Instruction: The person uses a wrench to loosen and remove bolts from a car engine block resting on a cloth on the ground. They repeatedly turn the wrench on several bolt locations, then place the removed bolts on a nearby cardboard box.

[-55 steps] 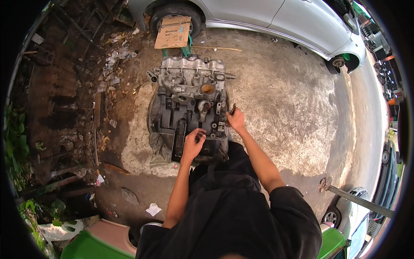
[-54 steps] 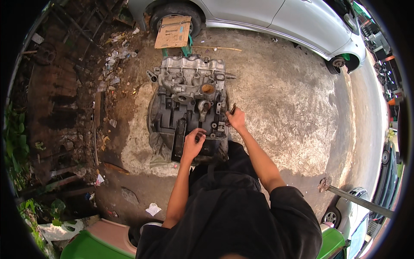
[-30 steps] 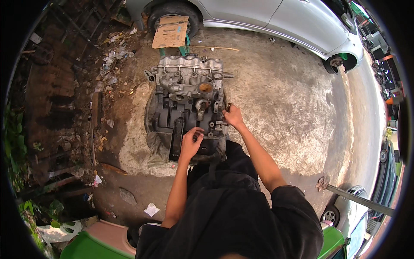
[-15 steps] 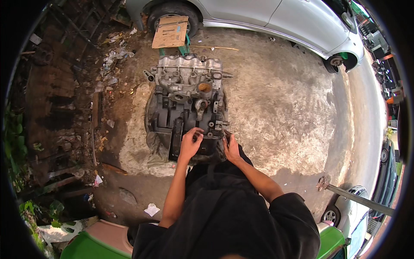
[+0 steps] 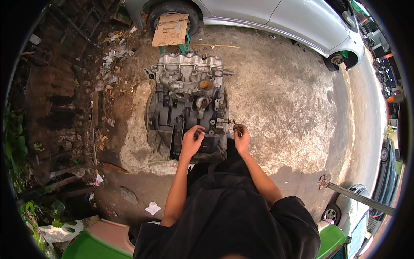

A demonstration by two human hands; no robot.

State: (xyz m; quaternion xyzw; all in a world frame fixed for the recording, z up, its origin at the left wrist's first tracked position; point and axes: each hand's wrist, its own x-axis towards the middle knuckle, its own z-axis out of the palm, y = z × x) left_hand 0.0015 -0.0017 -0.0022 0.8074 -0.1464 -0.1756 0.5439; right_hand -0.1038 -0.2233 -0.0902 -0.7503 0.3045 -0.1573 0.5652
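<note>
Engine (image 5: pixel 189 103) seen on the near side of a silver car (image 5: pixel 246 12).
The left hand (image 5: pixel 192 141) is held half curled over the engine's near part; whether anything is gripped cannot be told. The right hand (image 5: pixel 242 139) is nearly closed just to its right; any hold cannot be made out.

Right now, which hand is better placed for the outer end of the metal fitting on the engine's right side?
Right, probably: the right hand is beside the outer end of the metal fitting, while the left hand is over the lower engine, farther from that end.
</note>
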